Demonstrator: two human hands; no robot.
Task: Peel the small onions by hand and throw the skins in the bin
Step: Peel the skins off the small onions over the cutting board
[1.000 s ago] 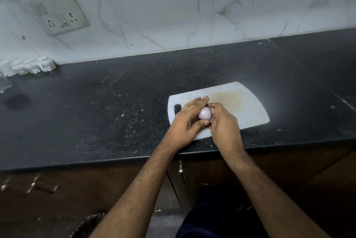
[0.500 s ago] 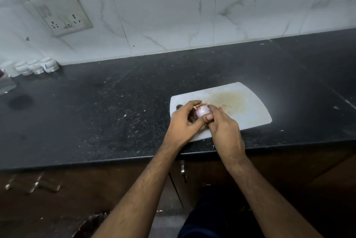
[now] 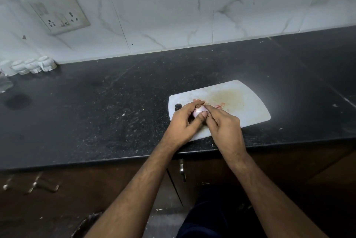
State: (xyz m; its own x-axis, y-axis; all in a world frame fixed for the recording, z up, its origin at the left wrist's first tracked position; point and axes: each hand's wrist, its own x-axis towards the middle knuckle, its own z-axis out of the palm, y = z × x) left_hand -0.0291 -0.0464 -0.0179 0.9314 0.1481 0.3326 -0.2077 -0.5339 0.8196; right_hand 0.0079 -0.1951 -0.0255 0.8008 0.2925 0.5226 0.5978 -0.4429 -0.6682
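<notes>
In the head view, a small onion is held over the near left part of a white chopping board, gripped between the thumb and curled fingers of the left hand. Its brown top is pinched by the fingertips of the right hand. The onion is seen pale pink and glossy, largely peeled. Compared with half a second ago, pink skin scraps are more exposed on the board beyond the hands.
</notes>
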